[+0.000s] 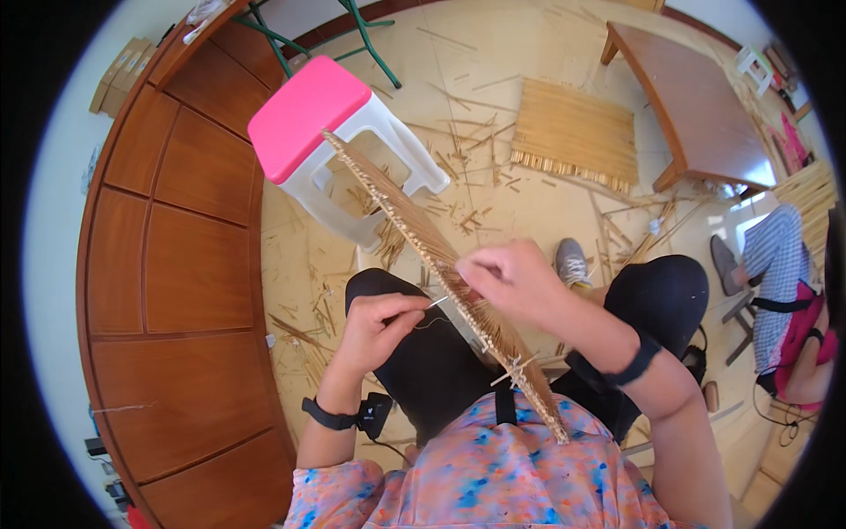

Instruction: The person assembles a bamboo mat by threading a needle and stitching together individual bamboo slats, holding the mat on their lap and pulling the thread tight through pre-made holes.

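Observation:
A long straw mat (405,220) stands on its edge across my lap, its bound rim running from the pink-topped stool down to my shirt. On its left side my left hand (379,326) pinches a thin silvery needle (438,302), whose tip points at the rim. A fine thread hangs in a loop below that hand. My right hand (511,278) is on the mat's other side, fingers curled in close to the stalks; what they grip, if anything, is hidden. A short loose stalk (513,370) sticks out across the rim near my lap.
A white stool with a pink seat (308,110) stands ahead on the left, beside wooden cabinets (194,264). Another straw mat (573,128) lies on the floor among scattered stalks. A low wooden table (687,97) is at far right. Another person (775,264) sits at right.

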The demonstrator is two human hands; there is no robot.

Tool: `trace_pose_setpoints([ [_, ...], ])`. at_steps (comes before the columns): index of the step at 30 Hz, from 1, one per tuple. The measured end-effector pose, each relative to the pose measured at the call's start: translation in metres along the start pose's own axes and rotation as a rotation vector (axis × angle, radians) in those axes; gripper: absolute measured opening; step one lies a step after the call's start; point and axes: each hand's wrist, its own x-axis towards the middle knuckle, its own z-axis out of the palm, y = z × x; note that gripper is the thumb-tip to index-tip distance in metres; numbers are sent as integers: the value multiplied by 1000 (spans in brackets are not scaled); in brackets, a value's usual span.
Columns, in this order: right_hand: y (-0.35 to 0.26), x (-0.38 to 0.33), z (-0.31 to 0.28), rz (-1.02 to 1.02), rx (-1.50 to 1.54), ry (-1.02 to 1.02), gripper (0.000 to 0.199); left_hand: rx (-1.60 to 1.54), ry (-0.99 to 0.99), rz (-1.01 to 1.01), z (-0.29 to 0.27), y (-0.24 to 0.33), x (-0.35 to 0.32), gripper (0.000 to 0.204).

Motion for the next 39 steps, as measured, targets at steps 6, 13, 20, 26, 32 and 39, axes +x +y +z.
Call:
trace_pose_setpoints([
  [6, 23, -54, 33, -261, 221, 208, 25, 162, 3, -2, -6, 9, -7, 20],
  [13, 34, -57, 29, -207, 328, 130, 38, 178, 60, -20, -2, 13, -9, 22],
  [20, 35, -51, 24, -191, 355, -17, 47, 251, 84, -13, -5, 14, -4, 19],
  [26, 39, -49, 26, -221, 324, -40, 49, 312, 61, 2, -9, 18, -5, 18],
  [32, 42, -46, 29, -242, 313, -38, 54, 374, 124, -56, 2, 30, -10, 21],
  [39, 45, -45, 36, -282, 323, 6, 58, 366, 173, -99, 4, 29, -11, 13],
])
